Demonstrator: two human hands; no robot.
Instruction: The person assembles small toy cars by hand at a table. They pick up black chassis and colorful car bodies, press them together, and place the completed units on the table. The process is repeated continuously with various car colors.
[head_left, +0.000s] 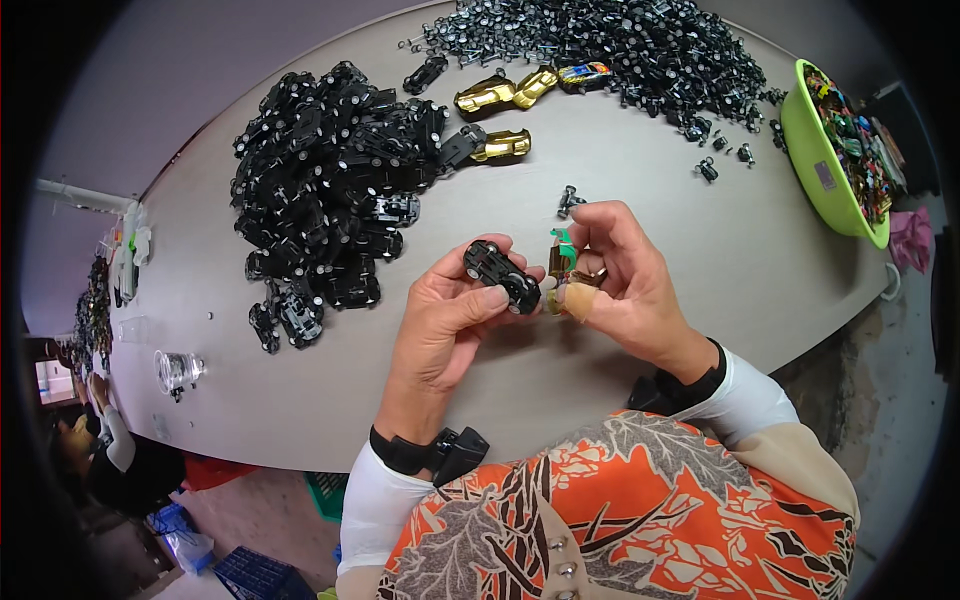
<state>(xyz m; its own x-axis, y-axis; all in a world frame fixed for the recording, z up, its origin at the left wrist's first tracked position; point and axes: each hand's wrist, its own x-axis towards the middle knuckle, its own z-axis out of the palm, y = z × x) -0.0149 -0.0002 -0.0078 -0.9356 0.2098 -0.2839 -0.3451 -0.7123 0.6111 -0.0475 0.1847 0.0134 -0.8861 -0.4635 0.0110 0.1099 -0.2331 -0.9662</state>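
Grey table [640, 150], left hand [440, 308] — one chassis [500, 275], right hand [632, 290] — perhaps one shell [562, 250]

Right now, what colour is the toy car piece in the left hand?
Mostly black; the toy car piece shows best in the head view.

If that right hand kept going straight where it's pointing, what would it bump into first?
Likely the small black wheeled piece just past the right hand; though if raised above the table, it might pass over.
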